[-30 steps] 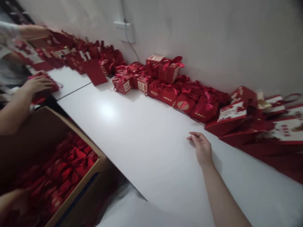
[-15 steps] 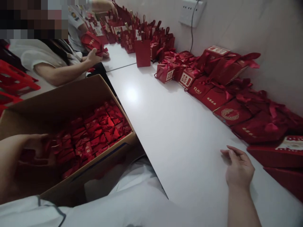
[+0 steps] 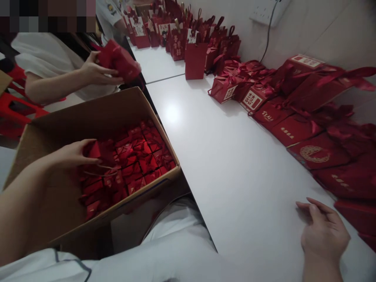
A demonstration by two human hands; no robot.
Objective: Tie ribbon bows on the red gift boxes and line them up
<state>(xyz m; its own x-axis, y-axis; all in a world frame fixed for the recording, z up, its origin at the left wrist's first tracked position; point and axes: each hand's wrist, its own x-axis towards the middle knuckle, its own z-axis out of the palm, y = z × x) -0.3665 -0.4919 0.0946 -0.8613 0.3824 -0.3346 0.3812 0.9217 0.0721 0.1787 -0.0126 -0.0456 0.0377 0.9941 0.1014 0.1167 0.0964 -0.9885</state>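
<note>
One red gift box [image 3: 93, 149] clamped by left hand [image 3: 69, 156] in carton [image 3: 96, 102] | right hand [image 3: 324, 231] fingers apart, on worktop [image 3: 235, 164] | best lifted straight.

White table [image 3: 235, 164] against pale wall [image 3: 337, 31]

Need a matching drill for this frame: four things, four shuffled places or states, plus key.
1. brown cardboard box
2. right hand
3. plain red paper bag
4. left hand

A. inside the box, gripping a small red packet
B. upright on the white table
C. open, full of packets
D. on the table, holding nothing

Pairs: 1-C, 2-D, 3-B, 4-A
</note>
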